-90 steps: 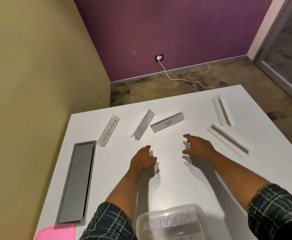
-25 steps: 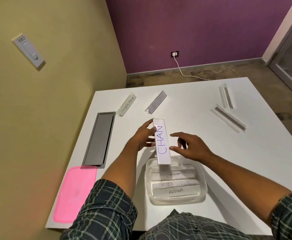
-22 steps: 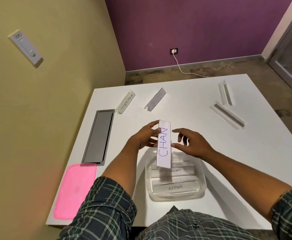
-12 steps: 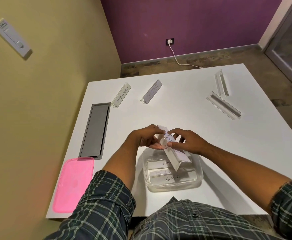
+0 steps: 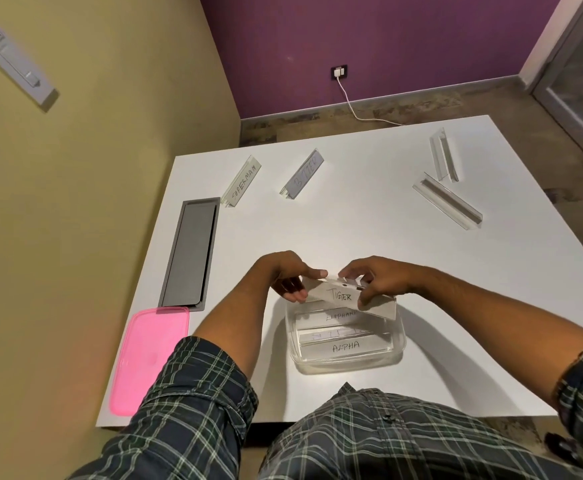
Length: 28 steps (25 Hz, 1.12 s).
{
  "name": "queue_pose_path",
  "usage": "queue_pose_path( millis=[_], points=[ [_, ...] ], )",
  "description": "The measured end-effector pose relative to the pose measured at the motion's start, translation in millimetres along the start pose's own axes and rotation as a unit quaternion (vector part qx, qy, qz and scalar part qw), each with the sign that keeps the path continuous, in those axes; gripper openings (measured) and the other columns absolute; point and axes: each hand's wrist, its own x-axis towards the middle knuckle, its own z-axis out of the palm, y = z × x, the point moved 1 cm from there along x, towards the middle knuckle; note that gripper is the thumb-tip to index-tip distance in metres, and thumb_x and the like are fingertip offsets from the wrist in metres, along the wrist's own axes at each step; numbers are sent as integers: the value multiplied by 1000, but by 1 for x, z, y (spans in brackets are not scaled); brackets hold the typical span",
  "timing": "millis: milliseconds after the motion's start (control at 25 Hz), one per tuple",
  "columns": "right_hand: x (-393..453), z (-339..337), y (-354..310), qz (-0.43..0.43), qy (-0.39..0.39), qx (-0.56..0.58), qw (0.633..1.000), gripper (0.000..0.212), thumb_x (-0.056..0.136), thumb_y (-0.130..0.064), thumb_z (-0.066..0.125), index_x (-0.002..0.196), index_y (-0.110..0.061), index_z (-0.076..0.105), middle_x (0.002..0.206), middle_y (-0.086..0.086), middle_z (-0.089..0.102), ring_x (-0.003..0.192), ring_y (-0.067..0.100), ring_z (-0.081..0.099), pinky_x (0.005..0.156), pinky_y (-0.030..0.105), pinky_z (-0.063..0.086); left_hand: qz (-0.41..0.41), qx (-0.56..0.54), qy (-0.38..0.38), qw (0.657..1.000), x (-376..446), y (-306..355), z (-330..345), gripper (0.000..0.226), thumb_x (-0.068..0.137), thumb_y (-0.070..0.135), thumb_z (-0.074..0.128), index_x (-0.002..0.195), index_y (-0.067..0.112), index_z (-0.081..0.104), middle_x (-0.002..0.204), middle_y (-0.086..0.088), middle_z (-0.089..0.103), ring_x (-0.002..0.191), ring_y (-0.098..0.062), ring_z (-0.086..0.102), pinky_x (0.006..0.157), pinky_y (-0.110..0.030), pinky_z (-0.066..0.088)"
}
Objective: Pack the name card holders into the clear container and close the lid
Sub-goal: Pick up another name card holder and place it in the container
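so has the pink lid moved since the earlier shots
No. The pink lid lies at the table's near left corner, its far end just short of the grey panel, as before.

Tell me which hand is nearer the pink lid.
Left. The left hand grips the TIGER card holder over the clear container, across bare table from the pink lid at the table's near-left corner. The right hand holds the holder's other end, farther away.
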Motion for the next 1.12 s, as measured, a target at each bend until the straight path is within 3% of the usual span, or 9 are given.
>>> queue_pose_path(
  millis=[80,200,360,520,640,720,880,1040,1120],
  points=[
    [-1,-5,1,9,-7,27,1000,59,62,-12,89,116,-25,69,114,-2,71,96,14,67,85,31,52,-1,63,10,998,-3,1,-4,68,74,57,81,105,0,63,80,-14,74,60,-20,70,59,-27,57],
    [-1,-11,2,14,-59,59,996,55,63,-3,86,114,-18,72,107,0,77,94,14,72,86,33,55,42,160,33,986,-6,6,-6,63,66,53,89,106,10,67,78,-4,66,62,-16,61,62,-25,54],
    [0,-8,-2,16,-110,31,993,59,62,-3,86,117,-18,72,106,-5,77,87,5,72,73,18,53,95,260,8,961,-7,18,8,48,62,51,91,102,30,78,77,7,66,68,-14,60,66,-25,47],
    [3,6,-7,20,-131,-37,991,58,64,-8,87,117,-23,71,97,-16,74,75,-6,65,69,15,48,93,305,-31,947,-1,23,34,48,58,44,95,100,25,81,79,13,70,84,-17,65,85,-29,50],
    [4,16,-8,11,-125,-131,983,61,64,-19,89,120,-30,68,98,-20,68,79,-3,60,73,17,46,75,327,-50,941,4,20,52,60,64,38,94,117,18,73,75,9,67,95,-27,69,89,-31,51],
    [5,22,-4,5,-118,-150,982,60,65,-19,88,121,-29,66,101,-16,67,84,1,61,73,16,45,68,346,-57,934,7,15,63,70,66,37,93,127,14,66,85,3,70,91,-26,68,91,-33,53],
    [2,32,6,-3,-113,-196,974,58,67,-25,86,121,-29,65,105,-13,67,93,8,61,77,21,45,55,380,-58,921,12,3,80,63,69,35,92,121,8,69,100,-8,74,87,-25,71,86,-34,57],
    [0,42,12,-43,-103,-313,943,54,69,-40,83,117,-27,63,81,-16,57,76,9,53,65,25,39,60,395,-49,915,10,-11,88,39,75,21,88,105,0,75,84,-9,68,75,-23,63,68,-29,53],
    [-1,48,13,-65,-112,-370,920,54,72,-43,80,119,-26,61,80,-14,59,73,11,50,63,27,34,64,418,-28,906,7,-14,89,32,77,20,85,99,-1,76,72,-7,66,71,-22,63,64,-26,51]
  ],
)
